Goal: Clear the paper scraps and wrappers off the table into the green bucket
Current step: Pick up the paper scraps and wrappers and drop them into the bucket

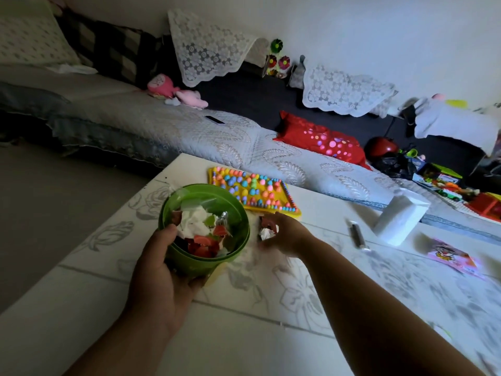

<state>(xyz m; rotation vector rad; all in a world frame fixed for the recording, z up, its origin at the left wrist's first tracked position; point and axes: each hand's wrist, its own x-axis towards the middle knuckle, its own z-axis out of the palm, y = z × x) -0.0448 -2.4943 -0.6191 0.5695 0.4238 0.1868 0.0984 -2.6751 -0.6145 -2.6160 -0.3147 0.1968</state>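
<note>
The green bucket [189,263] is over the near-left part of the white, grey-flowered worktop [244,335], tipped a little towards the person. It is a round, glossy plastic tub, about half full of torn paper scraps [200,226] in red, white and a bit of green, with something silvery among them. The left hand [160,267] grips its near side, thumb hooked over the rim and fingers curled round the outer wall. Just right of the bucket, the right hand [284,234] is closed round a small wad [267,229] of red and white paper. A yellow mat [254,191] studded with coloured bumps lies behind, and a pink wrapper [450,256] lies well off to the right
</note>
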